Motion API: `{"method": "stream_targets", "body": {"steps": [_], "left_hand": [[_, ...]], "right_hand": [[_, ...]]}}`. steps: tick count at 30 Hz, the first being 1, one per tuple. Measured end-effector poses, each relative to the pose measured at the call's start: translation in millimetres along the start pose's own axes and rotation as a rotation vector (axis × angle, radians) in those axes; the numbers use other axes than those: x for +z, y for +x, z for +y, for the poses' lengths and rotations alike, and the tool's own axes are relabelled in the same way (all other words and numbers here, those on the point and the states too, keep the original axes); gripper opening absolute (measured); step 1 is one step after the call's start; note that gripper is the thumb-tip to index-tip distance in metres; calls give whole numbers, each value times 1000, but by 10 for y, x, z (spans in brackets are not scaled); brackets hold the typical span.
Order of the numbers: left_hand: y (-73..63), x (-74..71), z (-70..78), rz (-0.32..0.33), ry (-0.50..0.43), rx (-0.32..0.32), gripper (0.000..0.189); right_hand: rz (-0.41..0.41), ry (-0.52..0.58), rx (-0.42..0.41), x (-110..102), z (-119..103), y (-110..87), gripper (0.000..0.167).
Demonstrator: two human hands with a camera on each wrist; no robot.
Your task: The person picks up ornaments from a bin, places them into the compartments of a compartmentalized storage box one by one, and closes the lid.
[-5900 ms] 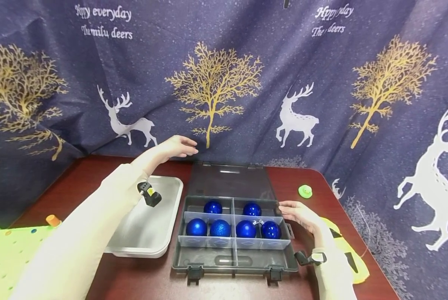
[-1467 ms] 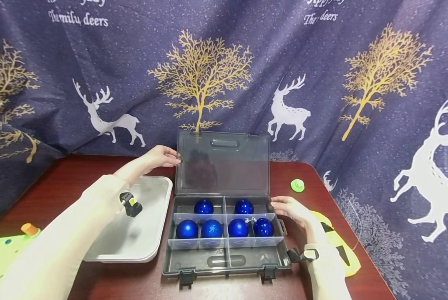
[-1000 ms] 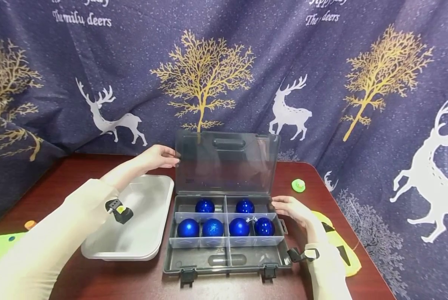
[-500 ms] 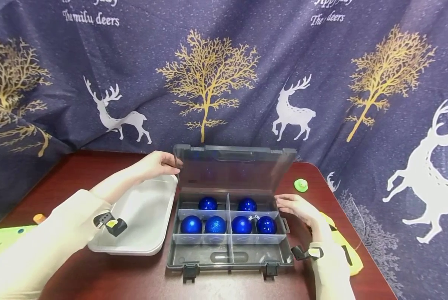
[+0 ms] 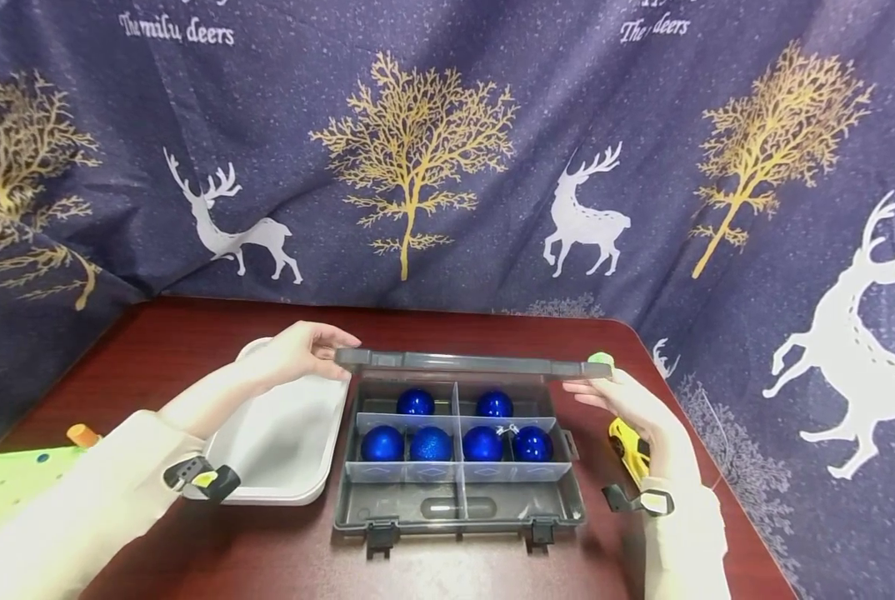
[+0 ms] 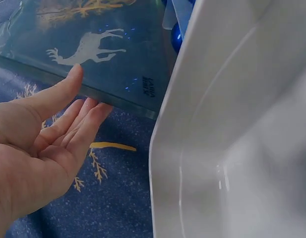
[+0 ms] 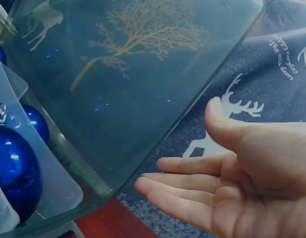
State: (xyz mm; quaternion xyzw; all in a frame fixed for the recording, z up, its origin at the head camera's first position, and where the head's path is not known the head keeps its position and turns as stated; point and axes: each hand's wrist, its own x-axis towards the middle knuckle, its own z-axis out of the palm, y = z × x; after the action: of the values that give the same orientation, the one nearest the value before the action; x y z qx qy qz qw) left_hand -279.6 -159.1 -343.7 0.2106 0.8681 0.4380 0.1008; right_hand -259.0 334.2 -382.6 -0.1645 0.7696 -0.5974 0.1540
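Note:
In the head view, a dark translucent organizer box point(image 5: 447, 527) with dividers holds several blue Christmas baubles point(image 5: 382, 443), in the back and middle compartments. Its hinged lid point(image 5: 462, 363) tilts forward over the box, its front edge raised and facing me. My left hand point(image 5: 297, 354) grips the lid's left edge; in the left wrist view the thumb point(image 6: 73, 82) lies over the edge and the fingers behind it. Near the lid's right corner is my right hand point(image 5: 631, 404). Its fingers point(image 7: 192, 181) extend straight beside the lid's edge in the right wrist view, palm showing.
A white tray point(image 5: 320, 492) stands left of the box. Farther left lies a green perforated board point(image 5: 20, 483) with an orange knob point(image 5: 82, 435). On the right are a yellow toy car point(image 5: 629, 450) and a partly covered green toy point(image 5: 601, 358). A printed cloth point(image 5: 447, 167) hangs behind.
The lid went from lying back to upright, then tilted forward over the box. My left hand came down and nearer with it. My right hand left the box's side for the lid's right corner.

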Motion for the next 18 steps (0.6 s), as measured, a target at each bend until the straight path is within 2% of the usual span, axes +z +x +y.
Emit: {"method": "stream_targets", "body": {"steps": [4, 8, 11, 13, 18], "left_hand": [[-60, 54, -34, 8, -55, 44, 46], [-122, 97, -46, -27, -111, 64, 43], [-168, 131, -42, -80, -171, 41, 45], [-194, 154, -27, -106, -191, 18, 47], [-236, 210, 7, -110, -177, -19, 50]], "right_hand": [[-11, -19, 11, -10, -67, -35, 48], [-51, -147, -27, -29, -80, -85, 53], [-113, -246, -84, -48, -60, -109, 51], [-158, -262, -108, -60, -39, -115, 50], [-150, -309, -38, -53, -13, -121, 45]]}}
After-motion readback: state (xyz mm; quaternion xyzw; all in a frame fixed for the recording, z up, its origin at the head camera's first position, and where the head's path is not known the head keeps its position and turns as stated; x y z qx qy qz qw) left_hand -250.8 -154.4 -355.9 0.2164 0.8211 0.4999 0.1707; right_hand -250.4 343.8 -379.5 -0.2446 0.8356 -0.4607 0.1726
